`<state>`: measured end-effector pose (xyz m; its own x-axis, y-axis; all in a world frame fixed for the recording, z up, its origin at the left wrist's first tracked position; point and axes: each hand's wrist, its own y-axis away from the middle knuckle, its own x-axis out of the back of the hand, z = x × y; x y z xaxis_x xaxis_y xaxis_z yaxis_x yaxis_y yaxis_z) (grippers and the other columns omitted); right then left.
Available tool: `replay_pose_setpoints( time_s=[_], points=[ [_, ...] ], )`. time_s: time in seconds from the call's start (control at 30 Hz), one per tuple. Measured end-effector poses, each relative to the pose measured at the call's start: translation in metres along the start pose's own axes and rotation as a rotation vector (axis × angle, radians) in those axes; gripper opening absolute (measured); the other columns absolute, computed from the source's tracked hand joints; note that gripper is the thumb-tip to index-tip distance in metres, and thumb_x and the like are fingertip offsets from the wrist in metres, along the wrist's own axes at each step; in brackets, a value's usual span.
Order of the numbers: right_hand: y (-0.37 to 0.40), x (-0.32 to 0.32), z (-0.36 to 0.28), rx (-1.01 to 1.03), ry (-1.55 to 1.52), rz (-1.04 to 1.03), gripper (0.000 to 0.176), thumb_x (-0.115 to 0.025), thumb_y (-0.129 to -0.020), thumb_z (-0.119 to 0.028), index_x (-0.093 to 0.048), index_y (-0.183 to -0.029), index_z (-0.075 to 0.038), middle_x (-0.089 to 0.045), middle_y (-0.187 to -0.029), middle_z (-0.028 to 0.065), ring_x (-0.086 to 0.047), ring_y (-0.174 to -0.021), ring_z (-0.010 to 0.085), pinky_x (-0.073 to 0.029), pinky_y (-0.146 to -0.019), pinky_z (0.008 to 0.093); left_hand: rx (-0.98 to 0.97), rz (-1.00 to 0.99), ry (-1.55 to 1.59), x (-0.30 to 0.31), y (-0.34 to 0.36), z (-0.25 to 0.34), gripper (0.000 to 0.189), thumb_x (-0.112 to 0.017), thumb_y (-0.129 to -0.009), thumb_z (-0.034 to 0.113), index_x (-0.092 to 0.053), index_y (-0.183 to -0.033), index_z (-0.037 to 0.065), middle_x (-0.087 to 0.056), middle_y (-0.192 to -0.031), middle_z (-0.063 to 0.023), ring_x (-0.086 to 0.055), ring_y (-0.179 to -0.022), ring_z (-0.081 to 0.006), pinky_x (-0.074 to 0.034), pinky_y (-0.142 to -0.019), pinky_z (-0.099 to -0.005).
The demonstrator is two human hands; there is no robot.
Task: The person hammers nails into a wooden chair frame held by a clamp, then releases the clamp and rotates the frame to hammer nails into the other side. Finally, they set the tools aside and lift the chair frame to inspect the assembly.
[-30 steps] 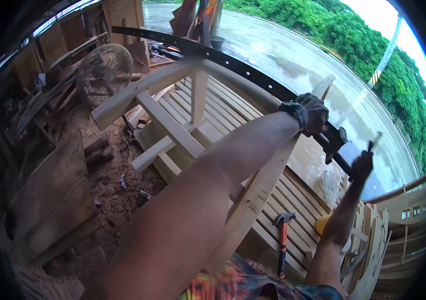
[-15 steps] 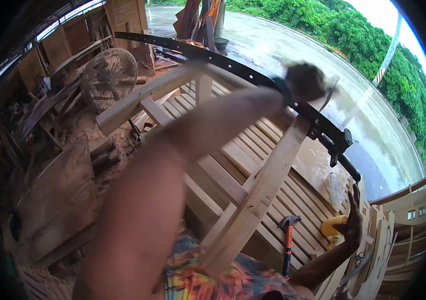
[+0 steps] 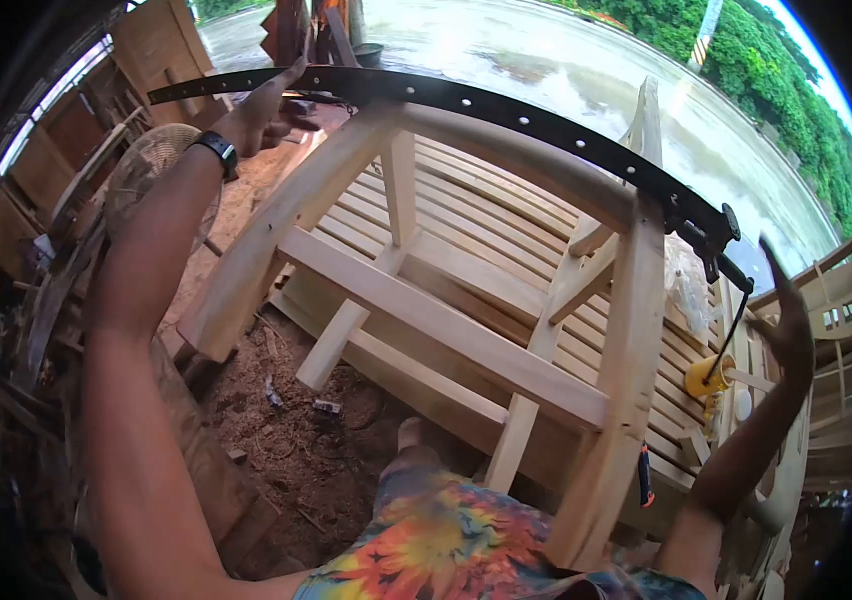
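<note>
A long black bar clamp (image 3: 494, 112) with a row of holes spans the top of a wooden chair-like frame (image 3: 446, 300). At the bar's left part is my left hand (image 3: 256, 118), thumb up across the bar and fingers spread below it; a firm grip is not visible. A dark watch (image 3: 218, 150) circles that wrist. The clamp's screw end (image 3: 711, 235) sits past the frame's right post (image 3: 634, 330), with a thin handle (image 3: 733, 335) hanging from it. Just right of this handle, my right hand (image 3: 789, 335) is raised with its fingers apart.
Behind the frame is a slatted wooden bench (image 3: 486, 200) with a yellow container (image 3: 708, 378) and a clear plastic bag (image 3: 684, 285). A hammer handle (image 3: 645, 478) shows beside the right post. Left are a fan (image 3: 146, 175) and scrap wood; sawdust (image 3: 291, 440) covers the floor.
My left hand has swung from the clamp's right part to its left part. The view has shifted, showing more of the frame. My right hand stays raised near the screw end.
</note>
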<state>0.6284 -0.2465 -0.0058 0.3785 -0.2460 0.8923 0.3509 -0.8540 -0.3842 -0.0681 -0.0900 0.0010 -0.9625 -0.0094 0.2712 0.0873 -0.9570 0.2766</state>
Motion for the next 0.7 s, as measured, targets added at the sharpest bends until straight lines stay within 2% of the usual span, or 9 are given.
replay_pose_setpoints(
  time_s=[0.07, 0.1, 0.23, 0.27, 0.33, 0.43, 0.57, 0.67, 0.7],
  points=[
    [-0.051, -0.013, -0.017, -0.085, -0.033, 0.146, 0.089, -0.076, -0.066, -0.013, -0.037, -0.145, -0.003, -0.043, -0.147, 0.0168, -0.039, -0.137, 0.0268, -0.027, -0.114, 0.037, -0.109, -0.06, 0.211, -0.011, -0.014, -0.003, 0.074, -0.047, -0.084, 0.076, -0.058, -0.098, 0.004, -0.064, -0.075, -0.006, -0.025, -0.037, -0.0032, -0.017, -0.035, -0.0188],
    [-0.069, -0.019, -0.006, -0.055, -0.004, 0.099, 0.089, -0.073, -0.063, -0.008, -0.038, -0.145, -0.003, -0.043, -0.147, 0.0166, -0.039, -0.137, 0.0263, -0.028, -0.114, 0.0352, -0.186, -0.05, 0.357, -0.012, -0.029, -0.007, 0.064, -0.058, -0.082, 0.071, -0.056, -0.089, 0.008, -0.064, -0.073, -0.0066, -0.028, -0.037, -0.0026, -0.018, -0.034, -0.0186],
    [-0.115, -0.047, -0.015, -0.326, 0.163, -0.186, 0.076, -0.078, -0.057, -0.009, -0.055, -0.129, -0.002, -0.059, -0.127, 0.0152, -0.058, -0.115, 0.0271, -0.044, -0.101, 0.0329, -0.192, -0.066, 0.615, -0.03, -0.06, -0.015, 0.049, -0.069, -0.083, 0.056, -0.055, -0.094, 0.011, -0.063, -0.078, -0.0081, -0.043, -0.041, -0.004, -0.037, -0.034, -0.0139],
    [-0.121, -0.052, -0.02, -0.356, 0.172, -0.191, 0.071, -0.079, -0.057, -0.01, -0.059, -0.124, -0.003, -0.061, -0.121, 0.0144, -0.06, -0.11, 0.0264, -0.047, -0.097, 0.0327, -0.115, -0.173, 0.668, -0.028, -0.079, -0.02, 0.037, -0.069, -0.086, 0.049, -0.058, -0.089, 0.013, -0.063, -0.076, -0.004, -0.046, -0.042, -0.004, -0.038, -0.035, -0.016],
    [-0.128, -0.058, -0.022, -0.39, 0.216, -0.218, 0.06, -0.081, -0.054, -0.012, -0.066, -0.112, -0.004, -0.064, -0.112, 0.0129, -0.063, -0.1, 0.0245, -0.051, -0.09, 0.0325, -0.294, -0.069, 0.773, -0.056, -0.063, -0.006, 0.026, -0.068, -0.087, 0.04, -0.061, -0.084, 0.015, -0.062, -0.072, 0.0025, -0.05, -0.047, -0.0038, -0.038, -0.038, -0.0185],
    [-0.133, -0.056, -0.003, -0.447, 0.293, -0.243, 0.037, -0.085, -0.049, -0.015, -0.073, -0.082, -0.003, -0.067, -0.092, 0.0094, -0.063, -0.081, 0.0208, -0.052, -0.072, 0.034, -0.257, 0.009, 0.669, -0.05, -0.084, -0.008, 0.02, -0.069, -0.087, 0.036, -0.063, -0.085, 0.017, -0.061, -0.069, 0.007, -0.051, -0.051, -0.0035, -0.037, -0.041, -0.0206],
    [-0.122, -0.051, 0.001, -0.45, 0.269, -0.162, 0.029, -0.084, -0.046, -0.016, -0.072, -0.068, -0.004, -0.063, -0.066, 0.0083, -0.061, -0.071, 0.0212, -0.049, -0.066, 0.0351, -0.479, 0.02, 0.652, -0.047, -0.064, 0.02, 0.022, -0.069, -0.086, 0.033, -0.061, -0.075, 0.015, -0.055, -0.063, 0.0062, -0.041, -0.043, -0.0039, -0.027, -0.035, -0.0222],
    [-0.105, -0.04, 0.004, -0.382, 0.271, -0.056, 0.032, -0.083, -0.045, -0.021, -0.071, -0.068, -0.003, -0.063, -0.068, 0.0105, -0.06, -0.068, 0.0229, -0.049, -0.067, 0.0371, -0.639, -0.103, 0.62, -0.032, -0.057, 0.061, 0.019, -0.069, -0.087, 0.028, -0.061, -0.077, 0.014, -0.056, -0.061, 0.0043, -0.044, -0.044, -0.0047, -0.031, -0.037, -0.0213],
    [-0.096, -0.034, -0.007, -0.322, 0.272, 0.012, 0.035, -0.082, -0.045, -0.025, -0.072, -0.07, -0.003, -0.063, -0.068, 0.0117, -0.06, -0.068, 0.0246, -0.048, -0.067, 0.0389, -0.688, -0.097, 0.515, -0.037, -0.028, 0.084, 0.032, -0.056, -0.094, 0.037, -0.057, -0.07, 0.016, -0.054, -0.056, 0.0045, -0.04, -0.039, -0.0069, -0.029, -0.036, -0.0221]
  ],
)
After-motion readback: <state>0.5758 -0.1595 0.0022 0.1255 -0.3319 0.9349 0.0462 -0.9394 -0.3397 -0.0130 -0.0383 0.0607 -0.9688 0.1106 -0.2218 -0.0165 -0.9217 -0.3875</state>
